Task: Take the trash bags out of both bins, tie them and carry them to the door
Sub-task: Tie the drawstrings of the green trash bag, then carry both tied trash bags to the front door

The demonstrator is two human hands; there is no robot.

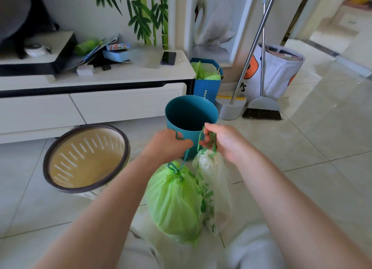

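Left hand (169, 144): fingers (186, 143) curled round the teal drawstring (184, 158) of the bright green plastic trash bag (175, 202). Right hand (223, 142): pinching the green drawstring loop (211, 142) of the white translucent bag with leaf print (213, 176). Both bag mouths are cinched shut. The bags hang side by side, touching, below the hands and between the person's knees; cannot tell if their bottoms rest on the tiled floor (322, 148).

The round teal plastic bin (191, 113) and the cream slotted bin with dark rim (86, 160) show no liner, so the bags look to be out.

Handling, judged: thin soft film, likely light, and it sags, so it could tear on a sharp edge. Hold by the drawstrings at the neck, not the film. The strings are thin and could slip.

Room: teal bin just beyond the hands, white low TV bench (124, 105) behind it, broom (261, 109) and grey dustpan (229, 107) leaning to the right. Open floor lies right, toward the doorway (342, 37). Keep the swinging bags away from the bin rim and broom handles.
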